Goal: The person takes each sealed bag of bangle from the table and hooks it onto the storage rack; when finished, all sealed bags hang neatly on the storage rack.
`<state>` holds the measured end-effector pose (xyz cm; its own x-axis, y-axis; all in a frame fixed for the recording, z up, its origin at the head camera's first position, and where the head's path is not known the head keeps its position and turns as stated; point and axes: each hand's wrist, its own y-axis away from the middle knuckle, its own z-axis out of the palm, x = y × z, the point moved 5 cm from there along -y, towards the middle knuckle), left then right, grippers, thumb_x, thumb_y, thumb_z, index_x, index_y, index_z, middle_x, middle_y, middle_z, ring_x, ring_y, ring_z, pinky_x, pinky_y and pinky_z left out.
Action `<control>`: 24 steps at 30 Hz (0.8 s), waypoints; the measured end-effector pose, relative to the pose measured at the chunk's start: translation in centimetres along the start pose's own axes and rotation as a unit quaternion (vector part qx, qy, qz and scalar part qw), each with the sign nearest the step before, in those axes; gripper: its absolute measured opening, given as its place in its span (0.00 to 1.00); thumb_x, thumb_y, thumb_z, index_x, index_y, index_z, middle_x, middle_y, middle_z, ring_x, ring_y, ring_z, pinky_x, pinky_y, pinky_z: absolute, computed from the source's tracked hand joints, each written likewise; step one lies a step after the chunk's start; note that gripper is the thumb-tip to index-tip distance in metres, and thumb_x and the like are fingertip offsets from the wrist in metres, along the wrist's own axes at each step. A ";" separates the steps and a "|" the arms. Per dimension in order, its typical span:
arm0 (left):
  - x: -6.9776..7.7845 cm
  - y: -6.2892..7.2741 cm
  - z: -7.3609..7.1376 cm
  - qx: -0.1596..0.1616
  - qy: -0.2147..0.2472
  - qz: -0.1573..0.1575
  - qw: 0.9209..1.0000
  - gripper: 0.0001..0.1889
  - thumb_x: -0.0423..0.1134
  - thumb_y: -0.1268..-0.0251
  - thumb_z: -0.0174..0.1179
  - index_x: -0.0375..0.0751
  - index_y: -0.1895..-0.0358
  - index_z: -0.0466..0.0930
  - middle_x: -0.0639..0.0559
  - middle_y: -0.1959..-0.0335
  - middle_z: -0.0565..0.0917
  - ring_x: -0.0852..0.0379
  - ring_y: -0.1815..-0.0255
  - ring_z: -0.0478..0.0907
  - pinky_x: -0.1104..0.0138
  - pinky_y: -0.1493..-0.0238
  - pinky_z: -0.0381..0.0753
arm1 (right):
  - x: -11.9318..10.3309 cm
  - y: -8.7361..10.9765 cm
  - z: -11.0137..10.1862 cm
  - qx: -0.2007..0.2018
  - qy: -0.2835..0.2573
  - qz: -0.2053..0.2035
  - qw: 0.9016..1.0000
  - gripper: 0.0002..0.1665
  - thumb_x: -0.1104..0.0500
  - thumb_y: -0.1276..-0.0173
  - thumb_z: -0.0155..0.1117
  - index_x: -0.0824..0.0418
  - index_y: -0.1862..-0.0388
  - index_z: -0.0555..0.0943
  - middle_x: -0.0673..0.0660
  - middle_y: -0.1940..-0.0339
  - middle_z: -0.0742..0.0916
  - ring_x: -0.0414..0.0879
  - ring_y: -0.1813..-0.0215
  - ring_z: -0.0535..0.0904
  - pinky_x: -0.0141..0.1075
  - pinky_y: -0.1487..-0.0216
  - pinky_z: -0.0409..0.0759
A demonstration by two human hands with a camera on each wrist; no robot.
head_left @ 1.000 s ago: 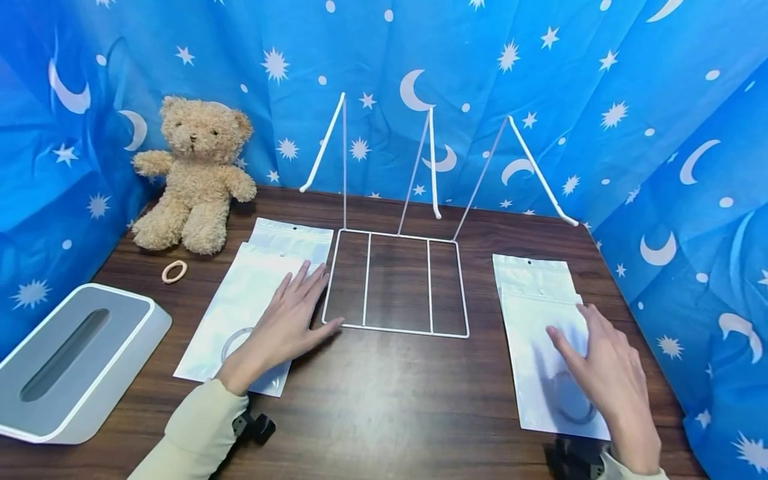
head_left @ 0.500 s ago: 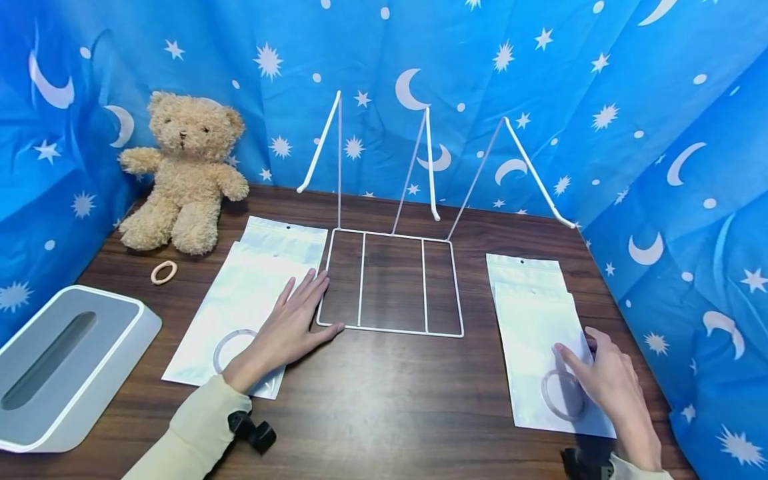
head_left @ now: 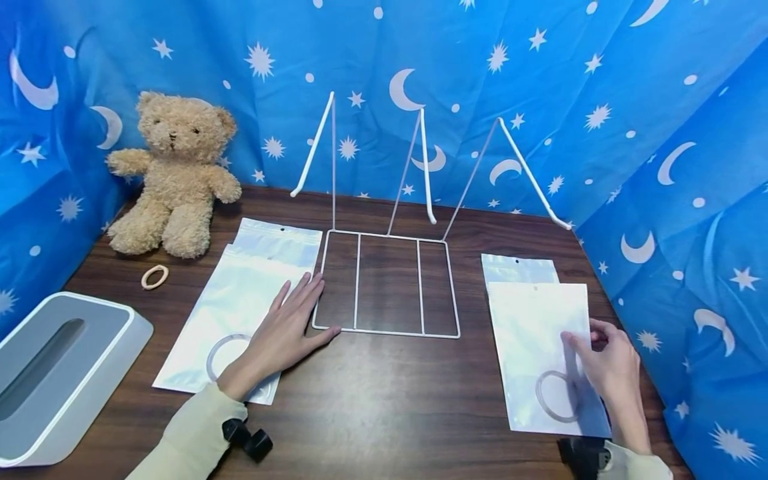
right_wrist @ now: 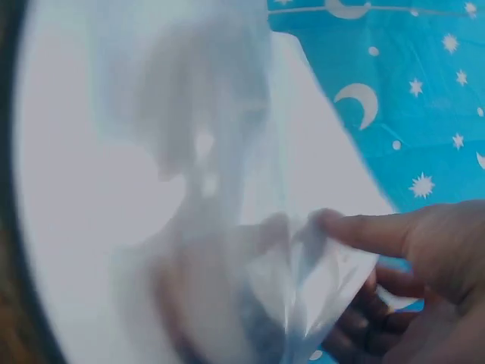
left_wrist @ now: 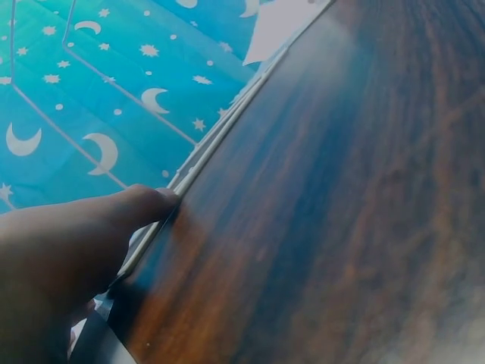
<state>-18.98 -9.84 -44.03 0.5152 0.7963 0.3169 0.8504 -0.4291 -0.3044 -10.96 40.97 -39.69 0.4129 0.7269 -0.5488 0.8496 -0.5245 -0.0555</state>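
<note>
At the right, my right hand [head_left: 615, 363] pinches the right edge of a white zip bag [head_left: 534, 327], thumb on top and fingers beneath. The bag's edge is lifted, and a ring outline shows near its lower end. Another zip bag [head_left: 519, 269] lies partly hidden under it. In the right wrist view the thumb and fingers of the right hand [right_wrist: 436, 265] hold the bag's glossy film [right_wrist: 98, 189]. My left hand [head_left: 282, 337] lies with straight fingers over a left zip bag [head_left: 210, 307], its thumb touching the corner of a white wire rack [head_left: 390, 332].
A second left bag [head_left: 279, 241] sticks out behind the upper one. The rack has three upright arms with sloping hooks [head_left: 534, 173]. A teddy bear [head_left: 174, 183], a wooden ring [head_left: 155, 277] and a grey-topped tissue box [head_left: 90, 347] stand left. A blue star-patterned curtain [head_left: 372, 60] encloses the table.
My right hand has moved from above the right bags to the upper bag's right edge, now pinching and lifting it. The left hand stays in place; the head view has shifted slightly.
</note>
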 end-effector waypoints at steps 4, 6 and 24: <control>0.1 0.2 0.1 0.001 0.000 0.000 1.000 0.48 0.68 0.38 0.56 0.32 0.27 0.60 0.41 0.24 0.59 0.45 0.23 0.51 0.49 0.26 0.44 | -0.2 0.7 -1.0 0.024 -0.088 0.030 0.995 0.33 0.41 0.34 0.65 0.65 0.41 0.78 0.61 0.46 0.79 0.49 0.50 0.75 0.30 0.62 0.78; 0.1 0.2 0.2 0.003 -0.001 0.001 1.000 0.49 0.68 0.38 0.56 0.32 0.26 0.60 0.42 0.24 0.59 0.45 0.23 0.51 0.49 0.26 0.45 | -0.6 1.2 -1.6 0.037 -0.146 0.018 0.988 0.29 0.44 0.34 0.67 0.62 0.42 0.79 0.54 0.47 0.83 0.43 0.51 0.78 0.30 0.62 0.79; 0.6 0.3 0.0 0.005 0.005 0.003 1.000 0.49 0.68 0.39 0.57 0.31 0.27 0.60 0.40 0.25 0.61 0.44 0.24 0.52 0.48 0.26 0.45 | -9.3 8.0 -7.4 0.033 -0.429 -0.367 0.825 0.11 0.84 0.39 0.57 0.84 0.58 0.80 0.63 0.69 0.86 0.39 0.81 0.71 0.29 0.88 0.55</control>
<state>-18.42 -9.46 -43.97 0.5212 0.7899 0.3231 0.8463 -0.4296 -0.3150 -5.58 33.32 -28.85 -0.6124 0.2930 -0.7342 0.7365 -0.1258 -0.6646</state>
